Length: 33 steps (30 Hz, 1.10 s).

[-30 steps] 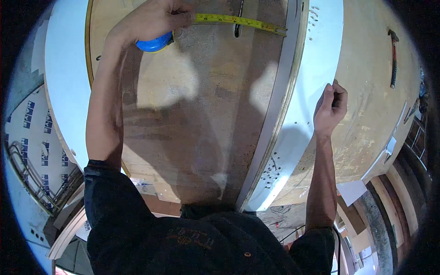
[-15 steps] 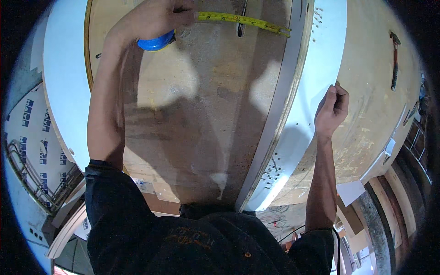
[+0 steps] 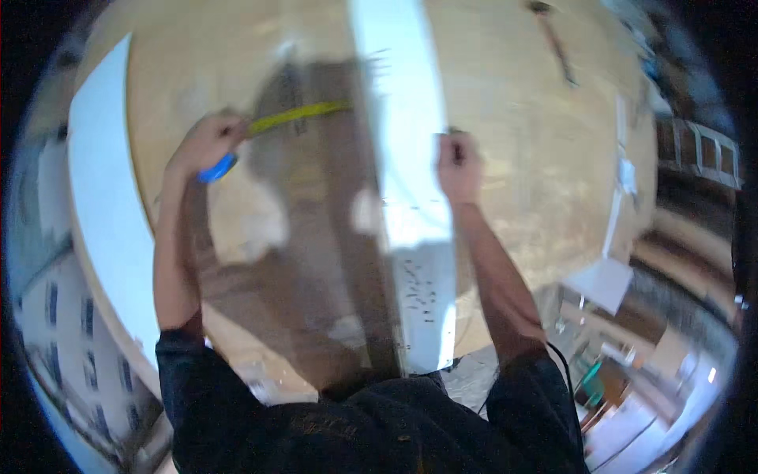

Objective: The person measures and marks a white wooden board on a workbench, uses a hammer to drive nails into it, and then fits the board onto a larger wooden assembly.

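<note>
My left hand (image 3: 207, 142) is closed around a tape measure with a blue case (image 3: 217, 168). From that hand the yellow blade (image 3: 296, 115) runs out to the right over the wooden worktop and ends near a long white board (image 3: 404, 178). Dark marks or holes show on the board's face. At its right edge is my right hand (image 3: 459, 167), fingers curled in; whether anything small sits in them is hidden by blur.
A hammer (image 3: 555, 43) lies on the worktop at the far right. Another white panel (image 3: 106, 182) lines the left side. A loose white sheet (image 3: 602, 283) and several wooden pieces (image 3: 687, 237) are at the right, beyond the worktop.
The view has swung, so board and hammer appear farther left. My left hand with the tape measure appears lower and farther left. My right hand stays by the board's right edge.
</note>
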Available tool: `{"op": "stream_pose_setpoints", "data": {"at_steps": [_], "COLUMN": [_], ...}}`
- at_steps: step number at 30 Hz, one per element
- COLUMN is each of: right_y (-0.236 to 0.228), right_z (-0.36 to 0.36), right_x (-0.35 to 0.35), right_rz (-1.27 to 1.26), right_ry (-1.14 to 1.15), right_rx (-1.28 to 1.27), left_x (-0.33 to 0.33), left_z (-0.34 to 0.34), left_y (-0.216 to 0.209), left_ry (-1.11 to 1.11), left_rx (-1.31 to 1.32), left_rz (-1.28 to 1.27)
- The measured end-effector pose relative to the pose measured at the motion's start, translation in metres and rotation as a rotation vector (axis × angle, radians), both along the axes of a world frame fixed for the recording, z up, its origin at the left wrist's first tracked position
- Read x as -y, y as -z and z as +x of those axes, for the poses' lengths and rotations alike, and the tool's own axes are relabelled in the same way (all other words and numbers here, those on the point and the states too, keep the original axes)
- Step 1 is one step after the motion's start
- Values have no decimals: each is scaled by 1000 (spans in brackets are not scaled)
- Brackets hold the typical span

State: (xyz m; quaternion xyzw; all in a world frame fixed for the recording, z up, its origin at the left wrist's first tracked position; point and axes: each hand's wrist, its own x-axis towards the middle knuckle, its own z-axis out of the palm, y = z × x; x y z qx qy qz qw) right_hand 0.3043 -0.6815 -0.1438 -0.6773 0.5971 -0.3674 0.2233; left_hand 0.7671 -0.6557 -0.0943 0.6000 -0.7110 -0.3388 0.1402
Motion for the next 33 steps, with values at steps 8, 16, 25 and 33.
{"op": "stream_pose_setpoints", "data": {"at_steps": [8,16,25,33], "right_y": [-64,-59,-55,-42], "right_z": [0,8,-19,-112], "right_x": [20,17,24,-45], "right_rz": [391,383,412,208], "right_ry": [-17,30,-40,-16], "right_rx": [-72,26,58,211], "left_x": [-73,-356,-522,-585], "left_z": [-18,-122,-271,-331], "left_y": [5,1,-63,-65], "left_ry": [-287,-625,-942,-1163], "left_rx": [-47,-180,-278,-455], "left_rz": [67,-27,44,-30]}}
